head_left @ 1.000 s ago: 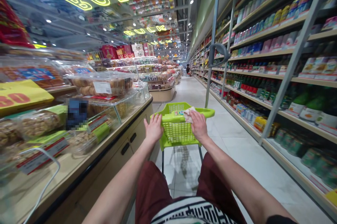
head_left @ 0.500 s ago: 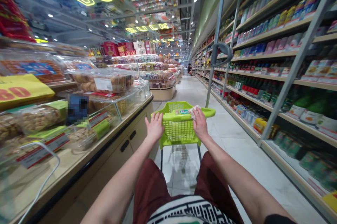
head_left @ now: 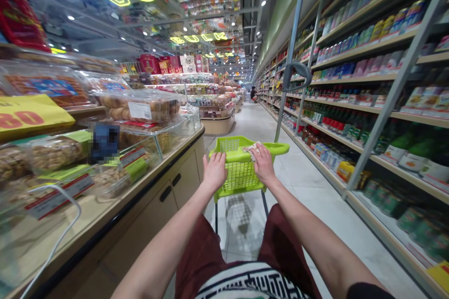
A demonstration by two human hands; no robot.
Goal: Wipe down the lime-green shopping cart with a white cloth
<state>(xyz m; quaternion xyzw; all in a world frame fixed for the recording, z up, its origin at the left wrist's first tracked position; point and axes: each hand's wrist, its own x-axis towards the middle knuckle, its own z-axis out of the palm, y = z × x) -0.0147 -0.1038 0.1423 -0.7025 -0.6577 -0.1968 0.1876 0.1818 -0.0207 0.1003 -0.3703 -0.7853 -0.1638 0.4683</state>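
A bright green shopping cart with a plastic mesh basket stands just in front of my legs. My left hand grips the left part of its handle, fingers over the top. On the handle's right half, my right hand presses a crumpled, pale patterned cloth or wipe against the green plastic. The cloth juts out past my fingertips toward the handle's middle, and part of it is hidden under my fingers.
To the left runs a counter with packaged snacks; a white cable hangs over its front. Drink shelves line the right side, with a metal pole near them. A person is far down the tiled aisle.
My right hand has slid the cloth left along the handle toward its middle. The cart's near side has shifted slightly right, and my left hand moved right with it.
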